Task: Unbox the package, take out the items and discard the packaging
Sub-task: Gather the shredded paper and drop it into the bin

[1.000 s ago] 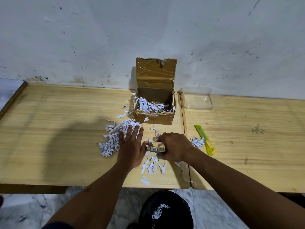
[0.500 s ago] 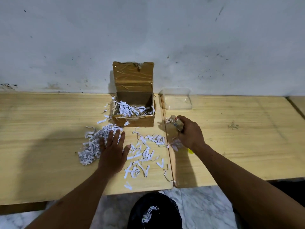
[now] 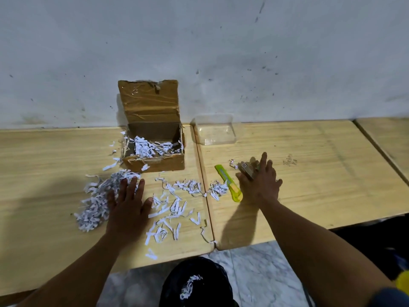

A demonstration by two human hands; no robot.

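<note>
An open brown cardboard box [image 3: 155, 162] stands against the wall with its taped lid up and white shredded paper [image 3: 150, 147] inside. More shreds lie in a heap [image 3: 97, 200] and scattered on the left table. My left hand [image 3: 129, 209] lies flat, fingers spread, at the heap's right edge. My right hand [image 3: 260, 185] is on the right table, fingers around a small brownish item [image 3: 246, 170] that rests on or just above the wood; the palm hides part of it.
A yellow-green utility knife [image 3: 229, 182] lies just left of my right hand. A clear plastic container [image 3: 213, 129] stands by the wall, right of the box. A black bin [image 3: 197, 282] with some shreds sits on the floor below the gap between the two tables [image 3: 321, 173].
My right hand carried the small item from the middle of the shreds rightward over the table seam, past the knife, and lowered it. My left hand stayed by the heap.
</note>
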